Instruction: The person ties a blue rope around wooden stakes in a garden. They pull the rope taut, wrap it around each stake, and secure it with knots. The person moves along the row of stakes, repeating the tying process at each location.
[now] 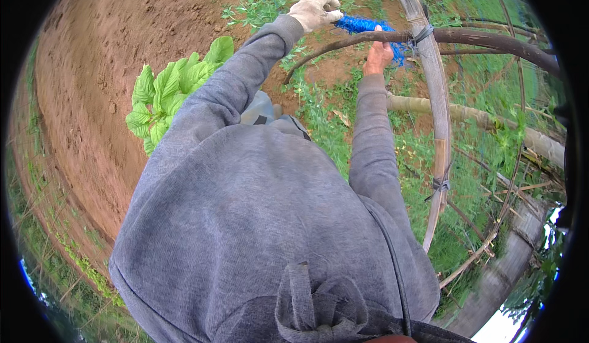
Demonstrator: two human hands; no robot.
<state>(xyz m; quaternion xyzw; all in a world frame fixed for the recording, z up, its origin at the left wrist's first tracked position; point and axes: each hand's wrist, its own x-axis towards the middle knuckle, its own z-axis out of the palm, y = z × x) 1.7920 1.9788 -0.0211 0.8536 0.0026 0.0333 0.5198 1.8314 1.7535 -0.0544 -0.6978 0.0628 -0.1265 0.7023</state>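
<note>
A shaggy bundle of blue plastic twine (361, 24) stretches between my two hands, with loose frayed strands hanging at its right end. My left hand (314, 13), in a pale, soil-stained glove, pinches at the bundle's left end with thumb and fingers. Bare, my right hand (379, 59) grips the right part of the twine, thumb raised along it. A thin bent branch (338, 45) crosses in front of the right hand and partly hides its fingers. That branch meets an upright bamboo pole (425, 39), where a dark tie (422, 34) binds them.
A thick bamboo pole (483, 117) lies across low on the right, amid slender pea-like plants (322, 108). Another tie (441, 185) wraps the upright pole lower down. A broad-leaved green plant (168, 90) grows beside my left arm. Bare brown soil (92, 90) spreads to the left.
</note>
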